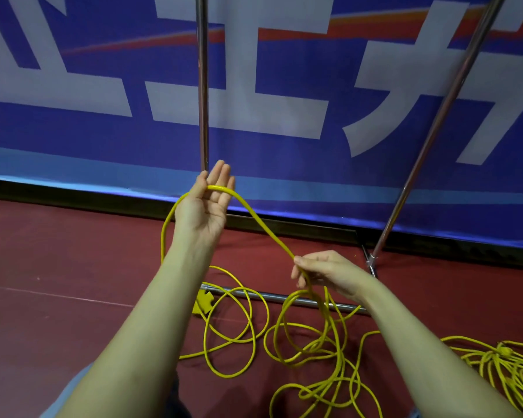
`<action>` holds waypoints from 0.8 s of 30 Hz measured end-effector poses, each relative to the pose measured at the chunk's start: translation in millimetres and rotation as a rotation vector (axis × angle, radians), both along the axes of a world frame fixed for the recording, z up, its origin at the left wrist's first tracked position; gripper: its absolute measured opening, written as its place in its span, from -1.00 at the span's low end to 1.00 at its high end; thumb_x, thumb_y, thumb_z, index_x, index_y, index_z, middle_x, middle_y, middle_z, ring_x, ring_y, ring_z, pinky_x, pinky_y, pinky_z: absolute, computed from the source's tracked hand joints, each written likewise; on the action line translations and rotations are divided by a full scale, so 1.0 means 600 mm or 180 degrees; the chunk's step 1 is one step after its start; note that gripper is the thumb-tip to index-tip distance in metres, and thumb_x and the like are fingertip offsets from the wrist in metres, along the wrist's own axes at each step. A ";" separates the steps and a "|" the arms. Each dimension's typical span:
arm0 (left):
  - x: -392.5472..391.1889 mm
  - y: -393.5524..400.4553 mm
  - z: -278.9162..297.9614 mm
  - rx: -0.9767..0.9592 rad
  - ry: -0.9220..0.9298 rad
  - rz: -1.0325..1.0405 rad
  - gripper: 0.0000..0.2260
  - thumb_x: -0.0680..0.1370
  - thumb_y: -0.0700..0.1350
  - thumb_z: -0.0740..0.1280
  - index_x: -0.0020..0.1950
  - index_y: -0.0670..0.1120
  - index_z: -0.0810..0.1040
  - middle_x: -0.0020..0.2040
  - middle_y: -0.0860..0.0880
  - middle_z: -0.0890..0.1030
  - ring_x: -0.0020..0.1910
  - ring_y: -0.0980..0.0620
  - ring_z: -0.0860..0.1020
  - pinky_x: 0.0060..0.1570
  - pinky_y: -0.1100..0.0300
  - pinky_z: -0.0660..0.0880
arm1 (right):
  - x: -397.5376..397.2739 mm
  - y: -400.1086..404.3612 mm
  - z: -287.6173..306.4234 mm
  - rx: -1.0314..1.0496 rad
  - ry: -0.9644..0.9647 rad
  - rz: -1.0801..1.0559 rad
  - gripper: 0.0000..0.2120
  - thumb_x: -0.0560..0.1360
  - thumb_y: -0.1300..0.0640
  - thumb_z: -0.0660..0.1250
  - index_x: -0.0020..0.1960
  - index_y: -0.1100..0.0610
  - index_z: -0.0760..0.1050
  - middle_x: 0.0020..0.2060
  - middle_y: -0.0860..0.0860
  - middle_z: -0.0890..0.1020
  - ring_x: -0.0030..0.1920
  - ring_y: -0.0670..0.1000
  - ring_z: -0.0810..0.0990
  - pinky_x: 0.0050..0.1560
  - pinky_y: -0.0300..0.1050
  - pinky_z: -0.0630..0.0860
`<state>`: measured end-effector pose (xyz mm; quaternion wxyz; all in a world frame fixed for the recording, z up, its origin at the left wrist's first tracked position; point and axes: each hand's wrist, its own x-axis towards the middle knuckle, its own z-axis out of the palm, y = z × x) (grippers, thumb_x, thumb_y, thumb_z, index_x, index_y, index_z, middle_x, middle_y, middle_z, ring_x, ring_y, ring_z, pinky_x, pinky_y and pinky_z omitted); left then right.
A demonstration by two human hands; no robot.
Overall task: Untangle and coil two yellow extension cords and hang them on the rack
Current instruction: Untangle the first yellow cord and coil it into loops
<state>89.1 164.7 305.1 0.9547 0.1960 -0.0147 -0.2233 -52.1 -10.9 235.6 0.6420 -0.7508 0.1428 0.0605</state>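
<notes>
A yellow extension cord [263, 227] runs over my raised left hand [207, 203], palm up with fingers straight, the cord lying across the fingers. From there it slopes down to my right hand [320, 271], which pinches it between thumb and fingers. Below the hands the same cord lies in loose tangled loops [314, 351] on the red floor, with a yellow plug block [202, 303] near the left loops. A second yellow cord [501, 360] lies bunched at the lower right. The rack's metal uprights [203, 86] stand behind, and its base bar [284, 297] lies on the floor.
A blue banner with large white characters [254, 101] covers the wall behind the rack. A second slanted rack pole [435, 131] rises on the right from a foot [372, 260]. Red floor [58, 267] spreads to the left.
</notes>
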 end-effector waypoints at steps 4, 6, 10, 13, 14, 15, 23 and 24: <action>0.015 0.003 -0.022 0.0358 0.0253 0.0015 -0.78 0.68 -0.17 0.04 0.03 -0.27 0.41 0.24 -0.23 0.54 0.26 -0.11 0.52 -0.02 0.07 0.55 | -0.002 0.000 0.003 0.0027 -0.0140 -0.0319 -0.69 0.55 0.11 0.24 -0.30 0.25 0.51 -0.58 0.00 0.40 -0.57 -0.10 0.32 -0.46 -0.29 0.33; 0.017 0.002 -0.031 0.0620 0.0314 -0.0030 -0.77 0.68 -0.18 0.06 0.04 -0.29 0.42 0.31 -0.21 0.49 0.31 -0.12 0.47 0.14 0.03 0.47 | -0.002 -0.001 0.013 0.0209 -0.0297 -0.0548 -0.68 0.53 0.10 0.25 -0.32 0.26 0.49 -0.63 -0.03 0.29 -0.61 -0.12 0.18 -0.51 -0.28 0.24; 0.001 -0.013 -0.034 0.0939 0.0212 -0.0361 -0.82 0.65 -0.26 0.08 0.15 -0.31 0.42 0.20 -0.20 0.53 0.29 -0.15 0.47 0.18 -0.01 0.43 | 0.001 0.008 0.041 0.0271 -0.0595 -0.0759 -0.68 0.49 0.06 0.27 -0.33 0.27 0.49 -0.64 -0.05 0.22 -0.61 -0.13 0.11 -0.56 -0.31 0.10; -0.041 -0.034 -0.038 0.1142 -0.0152 -0.0808 -0.90 0.64 -0.28 0.09 0.05 -0.25 0.39 0.08 -0.24 0.56 0.09 -0.17 0.58 0.00 0.02 0.56 | 0.004 0.023 0.060 0.0256 -0.0736 -0.0719 -0.67 0.54 0.11 0.24 -0.33 0.26 0.49 -0.64 -0.05 0.22 -0.61 -0.13 0.09 -0.53 -0.29 0.04; -0.053 -0.040 -0.039 0.1138 -0.0230 -0.0927 -0.89 0.64 -0.27 0.09 0.01 -0.24 0.39 0.04 -0.24 0.58 -0.02 -0.14 0.63 -0.07 0.04 0.60 | 0.004 0.028 0.066 0.0248 -0.0769 -0.0694 -0.66 0.56 0.11 0.23 -0.33 0.27 0.49 -0.65 -0.05 0.22 -0.61 -0.13 0.08 -0.52 -0.28 0.02; -0.061 -0.044 -0.039 0.1087 -0.0245 -0.1012 -0.87 0.65 -0.26 0.09 -0.04 -0.24 0.39 -0.02 -0.24 0.62 -0.11 -0.11 0.66 -0.12 0.06 0.62 | 0.004 0.030 0.072 0.0243 -0.0791 -0.0678 -0.66 0.56 0.11 0.23 -0.33 0.27 0.49 -0.65 -0.05 0.22 -0.62 -0.13 0.08 -0.52 -0.27 0.02; -0.057 -0.032 0.000 0.0808 -0.0087 -0.0602 -0.85 0.66 -0.25 0.05 -0.02 -0.20 0.37 0.00 -0.30 0.57 -0.02 -0.19 0.58 -0.13 -0.04 0.51 | 0.010 0.039 0.044 0.0034 -0.0344 0.0132 -0.55 0.43 -0.18 0.19 -0.23 0.21 0.55 -0.52 0.05 0.47 -0.45 0.01 0.45 -0.30 -0.18 0.43; -0.055 -0.028 0.004 0.0770 -0.0021 -0.0525 -0.84 0.66 -0.25 0.04 -0.04 -0.20 0.37 0.03 -0.31 0.55 0.03 -0.19 0.56 -0.07 -0.06 0.49 | 0.011 0.036 0.035 -0.0139 -0.0200 0.0220 -0.53 0.42 -0.20 0.17 -0.22 0.20 0.56 -0.49 0.05 0.50 -0.40 0.01 0.48 -0.24 -0.19 0.44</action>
